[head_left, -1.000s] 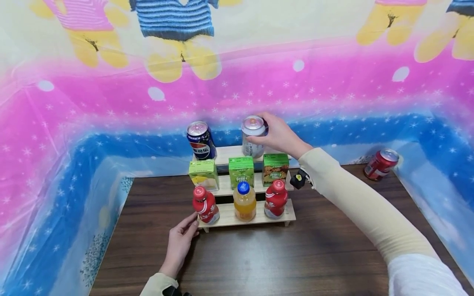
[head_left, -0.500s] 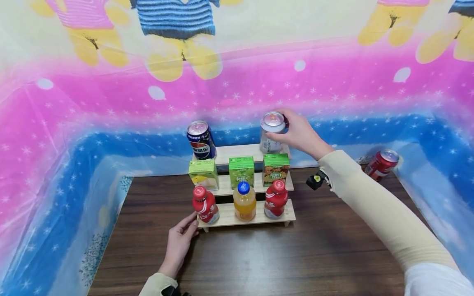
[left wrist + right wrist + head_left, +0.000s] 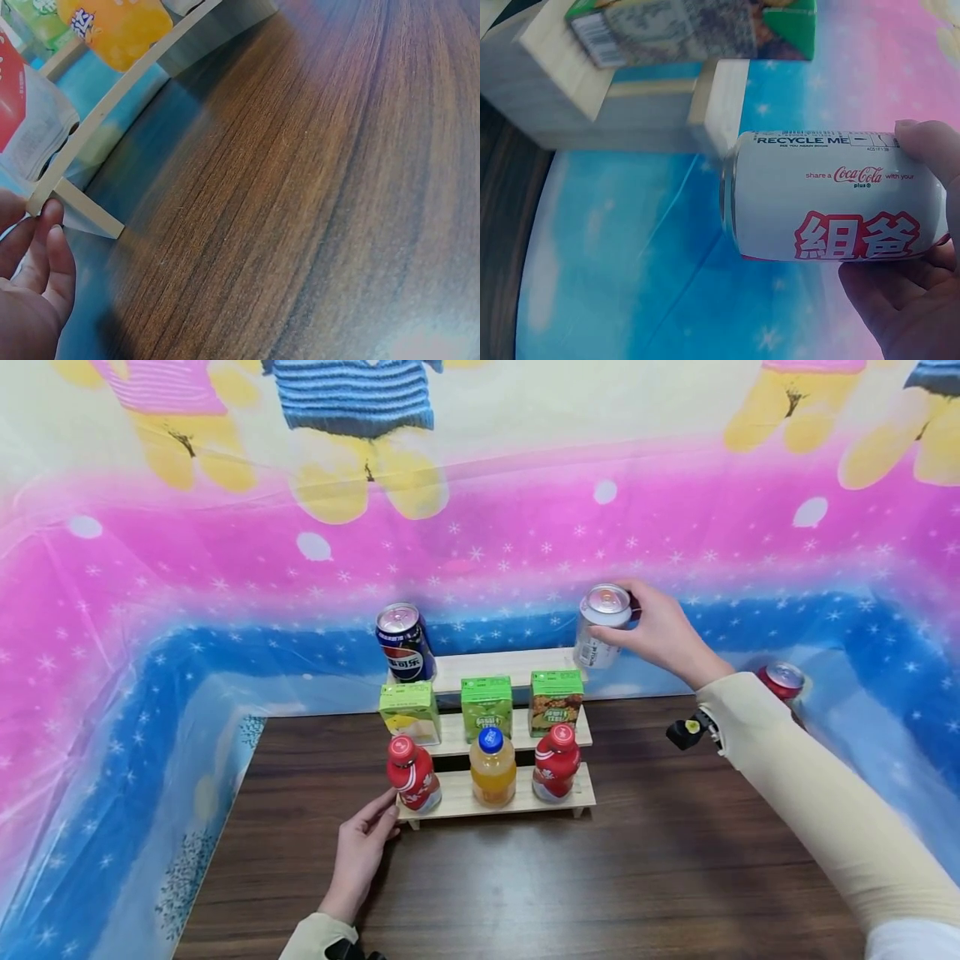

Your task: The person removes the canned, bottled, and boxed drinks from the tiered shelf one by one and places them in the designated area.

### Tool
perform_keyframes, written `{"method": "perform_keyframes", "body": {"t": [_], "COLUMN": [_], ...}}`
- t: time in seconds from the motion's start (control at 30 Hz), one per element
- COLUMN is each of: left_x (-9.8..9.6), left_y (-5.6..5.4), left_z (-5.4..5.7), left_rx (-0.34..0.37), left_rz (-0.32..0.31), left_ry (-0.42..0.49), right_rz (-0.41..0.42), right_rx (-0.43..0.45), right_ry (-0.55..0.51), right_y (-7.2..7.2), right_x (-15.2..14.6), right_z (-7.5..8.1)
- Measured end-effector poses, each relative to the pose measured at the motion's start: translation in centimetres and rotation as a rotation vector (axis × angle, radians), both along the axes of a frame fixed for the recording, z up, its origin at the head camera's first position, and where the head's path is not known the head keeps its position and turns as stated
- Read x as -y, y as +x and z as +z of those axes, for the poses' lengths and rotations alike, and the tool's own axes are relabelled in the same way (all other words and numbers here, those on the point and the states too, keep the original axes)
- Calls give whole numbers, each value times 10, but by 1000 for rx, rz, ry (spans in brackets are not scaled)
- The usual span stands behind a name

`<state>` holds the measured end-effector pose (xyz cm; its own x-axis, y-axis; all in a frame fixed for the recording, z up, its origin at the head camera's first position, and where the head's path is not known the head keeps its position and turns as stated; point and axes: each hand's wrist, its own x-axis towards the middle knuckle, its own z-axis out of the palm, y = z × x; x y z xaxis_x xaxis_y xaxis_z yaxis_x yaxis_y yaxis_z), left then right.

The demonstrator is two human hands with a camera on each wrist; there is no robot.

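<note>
My right hand (image 3: 667,631) grips a white Coca-Cola can (image 3: 602,625) near its top, thumb on one side and fingers on the other. The can is upright just past the right end of the top tier of a wooden stepped display rack (image 3: 495,670). In the right wrist view the can (image 3: 832,199) shows red lettering. My left hand (image 3: 362,852) is at the left end of the rack's lowest tier. The left wrist view shows its fingers pinching the board's corner (image 3: 46,187). Beside it stands a red bottle (image 3: 415,779).
A dark blue Pepsi can (image 3: 405,647) stands at the top tier's left. Several juice cartons (image 3: 487,708) fill the middle tier. An orange drink bottle (image 3: 493,777) and another red bottle (image 3: 557,768) share the lowest tier. A red can (image 3: 780,680) is partly hidden behind my right sleeve.
My right hand has carried the white can rightward, from the middle of the top tier to beyond its right end. The left hand stays at the rack's corner.
</note>
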<state>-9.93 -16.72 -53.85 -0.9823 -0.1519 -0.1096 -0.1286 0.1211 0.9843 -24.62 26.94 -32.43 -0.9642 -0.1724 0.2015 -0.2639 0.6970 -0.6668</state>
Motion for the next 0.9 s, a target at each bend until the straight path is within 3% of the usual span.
{"method": "perform_keyframes", "body": {"t": [0.37,0.6,0.9], "left_x": [0,0,0], "left_y": [0,-1,0], "left_z": [1,1,0], "left_rx": [2,6,6], "left_rz": [2,2,-5], "left_ry": [5,6,0], "right_rz": [-84,-118,-171], "right_rx": [34,68,130], "right_ry": [42,32,98], "right_y": [19,22,27], "right_x": [-45,-74,-105], "right_z": [-14,-29,-51]}}
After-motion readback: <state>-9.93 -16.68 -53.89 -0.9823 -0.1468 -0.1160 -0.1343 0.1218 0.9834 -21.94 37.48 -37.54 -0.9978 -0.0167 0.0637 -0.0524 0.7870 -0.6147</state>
